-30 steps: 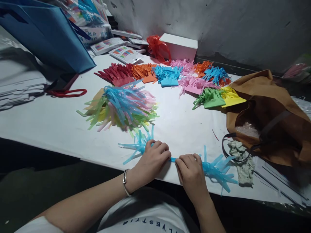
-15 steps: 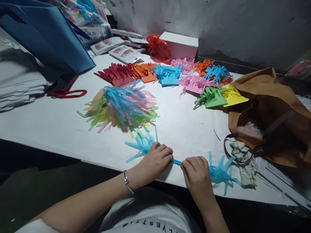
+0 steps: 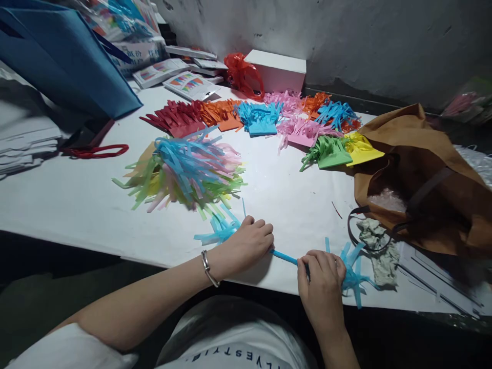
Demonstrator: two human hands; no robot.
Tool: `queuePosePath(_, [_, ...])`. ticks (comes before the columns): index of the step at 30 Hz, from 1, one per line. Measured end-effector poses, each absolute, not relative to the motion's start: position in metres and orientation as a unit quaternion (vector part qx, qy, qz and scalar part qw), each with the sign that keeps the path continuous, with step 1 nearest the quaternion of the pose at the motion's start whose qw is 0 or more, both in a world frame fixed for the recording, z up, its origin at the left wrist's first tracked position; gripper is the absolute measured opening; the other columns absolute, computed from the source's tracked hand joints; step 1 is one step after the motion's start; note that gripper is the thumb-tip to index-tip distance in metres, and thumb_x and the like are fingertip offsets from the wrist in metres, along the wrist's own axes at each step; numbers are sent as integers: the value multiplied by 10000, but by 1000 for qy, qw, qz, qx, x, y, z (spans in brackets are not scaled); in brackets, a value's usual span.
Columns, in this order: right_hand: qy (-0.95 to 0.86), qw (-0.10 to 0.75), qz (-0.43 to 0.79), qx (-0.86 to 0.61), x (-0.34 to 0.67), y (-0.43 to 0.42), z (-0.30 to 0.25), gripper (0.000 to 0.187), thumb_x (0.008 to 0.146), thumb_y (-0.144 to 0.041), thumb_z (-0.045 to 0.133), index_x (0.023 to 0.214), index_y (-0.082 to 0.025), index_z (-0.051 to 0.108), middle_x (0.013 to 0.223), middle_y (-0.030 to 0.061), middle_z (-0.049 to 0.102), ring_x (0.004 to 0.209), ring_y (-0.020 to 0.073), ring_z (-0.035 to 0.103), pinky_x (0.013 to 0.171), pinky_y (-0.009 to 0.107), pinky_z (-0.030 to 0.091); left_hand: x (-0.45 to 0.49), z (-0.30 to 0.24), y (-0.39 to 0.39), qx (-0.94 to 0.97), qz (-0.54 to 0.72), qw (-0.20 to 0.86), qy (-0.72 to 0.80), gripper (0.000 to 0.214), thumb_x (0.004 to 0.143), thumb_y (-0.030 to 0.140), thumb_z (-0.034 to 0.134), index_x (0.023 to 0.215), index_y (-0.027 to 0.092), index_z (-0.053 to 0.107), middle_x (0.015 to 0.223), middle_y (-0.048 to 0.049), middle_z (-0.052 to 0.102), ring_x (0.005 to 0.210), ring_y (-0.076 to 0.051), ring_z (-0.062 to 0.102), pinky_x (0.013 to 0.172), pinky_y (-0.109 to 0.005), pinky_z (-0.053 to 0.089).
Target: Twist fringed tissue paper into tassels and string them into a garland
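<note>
Between my two hands runs a blue tissue paper tassel [image 3: 284, 257], its middle rolled into a thin tight cord. My left hand [image 3: 251, 243], with a silver bangle at the wrist, is closed on the cord's left part. Beyond it, loose blue strips fan out on the table. My right hand [image 3: 321, 271] grips the cord farther right, and the other fringed end spreads past its fingers. Just ahead of my left hand lies a pile of pastel tassels [image 3: 188, 169] in blue, pink, green and yellow.
Fringed paper bundles [image 3: 263, 120] in several colours line the back of the white table [image 3: 77, 200]. A brown bag [image 3: 415, 205] gapes at the right beside crumpled paper [image 3: 384, 261]. At the left stand a blue bag [image 3: 69, 61] and stacked white sheets [image 3: 26, 138]. A white box [image 3: 277, 69] stands near the wall.
My right hand has shifted right along the blue tassel, so more rolled cord shows between my hands. My left hand keeps its hold. The whole view has moved slightly.
</note>
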State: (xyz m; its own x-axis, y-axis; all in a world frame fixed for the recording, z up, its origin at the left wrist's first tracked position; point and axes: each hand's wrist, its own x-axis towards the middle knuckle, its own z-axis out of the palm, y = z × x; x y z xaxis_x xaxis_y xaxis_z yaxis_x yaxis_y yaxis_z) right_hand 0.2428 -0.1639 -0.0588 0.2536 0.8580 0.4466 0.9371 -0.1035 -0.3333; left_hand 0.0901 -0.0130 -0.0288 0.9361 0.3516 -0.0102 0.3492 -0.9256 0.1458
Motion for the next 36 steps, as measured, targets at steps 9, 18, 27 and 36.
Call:
queuePosePath(9, [-585, 290, -84, -753, 241, -168, -62, 130, 954, -188, 523, 832, -204, 562, 874, 37, 631, 892, 228, 575, 988, 505, 335, 87, -28, -10, 979, 29, 118, 162, 128, 976, 204, 555, 896, 166, 647, 926, -45, 624, 876, -203, 541, 831, -368, 301])
queuePosePath(18, [-579, 305, -90, -751, 240, -170, -64, 122, 958, -183, 529, 854, -206, 588, 885, 33, 647, 891, 217, 581, 1015, 506, 315, 87, -33, -13, 932, 58, 285, 216, 55, 886, 215, 679, 840, 185, 683, 954, -27, 633, 926, -193, 566, 852, -354, 329])
queuePosePath(27, [-560, 299, -89, -767, 238, -169, -60, 116, 952, -171, 530, 876, -205, 610, 917, 51, 660, 920, 226, 587, 1048, 527, 290, 99, -21, -8, 920, -1, 285, 270, 70, 809, 223, 767, 791, 185, 711, 938, -18, 648, 934, -201, 606, 836, -345, 347])
queuePosePath(36, [-645, 297, -46, -702, 237, -170, -59, 205, 945, -77, 494, 1014, -206, 637, 950, 27, 676, 951, 197, 584, 1121, 542, 233, 90, -29, -23, 992, 68, 45, 100, 143, 935, 137, 585, 869, 202, 694, 836, -21, 662, 871, -206, 531, 992, -471, 223])
